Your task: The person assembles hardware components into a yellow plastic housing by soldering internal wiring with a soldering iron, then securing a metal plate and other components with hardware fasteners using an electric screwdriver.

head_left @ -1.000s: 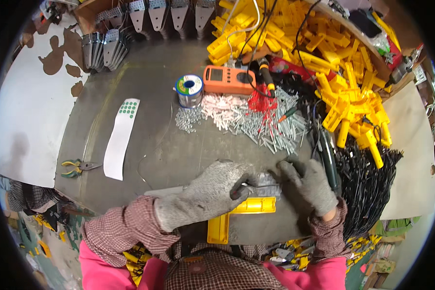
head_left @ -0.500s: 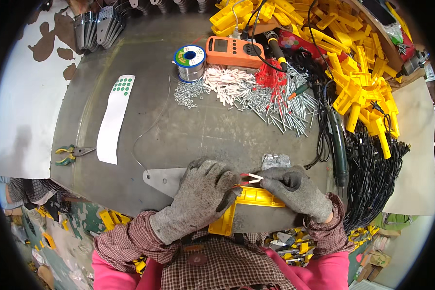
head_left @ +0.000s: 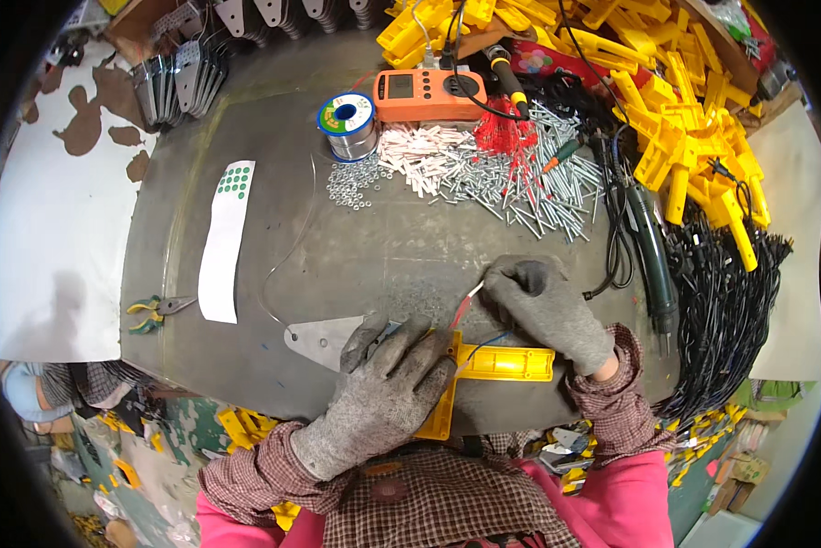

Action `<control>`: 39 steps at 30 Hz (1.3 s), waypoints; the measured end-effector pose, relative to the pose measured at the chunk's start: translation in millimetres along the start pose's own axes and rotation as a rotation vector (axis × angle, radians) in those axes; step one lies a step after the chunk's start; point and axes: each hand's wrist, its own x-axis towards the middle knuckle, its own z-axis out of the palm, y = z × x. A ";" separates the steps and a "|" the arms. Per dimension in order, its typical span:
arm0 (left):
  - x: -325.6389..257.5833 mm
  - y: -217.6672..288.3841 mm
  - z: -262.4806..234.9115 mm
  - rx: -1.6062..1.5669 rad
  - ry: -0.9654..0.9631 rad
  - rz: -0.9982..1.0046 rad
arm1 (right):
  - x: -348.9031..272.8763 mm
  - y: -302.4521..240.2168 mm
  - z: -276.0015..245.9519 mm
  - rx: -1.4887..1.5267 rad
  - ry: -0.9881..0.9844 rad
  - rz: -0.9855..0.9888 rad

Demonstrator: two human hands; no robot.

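Observation:
My left hand (head_left: 378,388), in a grey work glove, presses on a yellow plastic handle shell (head_left: 520,363) with its fingers bent over it. From beneath those fingers a flat grey metal plate (head_left: 315,342) with holes sticks out to the left. My right hand (head_left: 547,306), gloved alike, pinches the white-sleeved tip of a red wire (head_left: 465,306) beyond the shell. The wire's lower end runs into the shell near my left fingers. A thin blue wire (head_left: 488,342) curves over the shell's edge, apart from the red one.
Solder spool (head_left: 351,137), orange meter (head_left: 429,96), nuts (head_left: 351,185), white sleeves (head_left: 415,157) and screws (head_left: 547,173) lie at the back. Pliers (head_left: 159,312) and a sticker strip (head_left: 225,247) are left. Right stand an electric screwdriver (head_left: 650,256), black cables (head_left: 726,320) and yellow shells (head_left: 694,137).
My right hand has moved up and away from the shell, drawing the red wire outward. The two wires that were together now lie apart. My left hand has settled lower over the shell.

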 end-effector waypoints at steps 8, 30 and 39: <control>18.1 -9.1 6.8 -0.252 -0.073 -0.109 | -2.9 7.0 1.2 -0.225 0.063 -0.201; -5.9 -35.7 1.1 -0.020 0.051 -0.001 | 102.7 8.1 -132.9 -1.191 0.185 -0.409; -24.8 -29.7 19.5 -0.025 0.098 -0.048 | -38.8 -96.1 -74.4 -0.407 0.112 -0.096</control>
